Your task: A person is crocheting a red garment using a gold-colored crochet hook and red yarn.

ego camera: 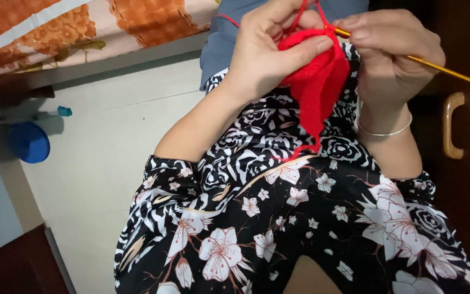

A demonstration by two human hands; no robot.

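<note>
Now, left hand (267,54): grip closed on the red crochet piece (316,76), thumb laid across its front, fingers behind.
Right hand (393,49): grip pinched narrow on the golden crochet hook (441,69), its tail pointing out to the right.
Crochet piece: held up at the top of the view, above the lap, hanging down between both hands; a red yarn strand (295,19) runs up from it.
Lap: black floral dress (300,218).
Wrist: thin silver bangle (384,132) on the right arm.
Floor: blue round object (30,142) at left.
Right edge: dark wooden door with a handle (452,125).
</note>
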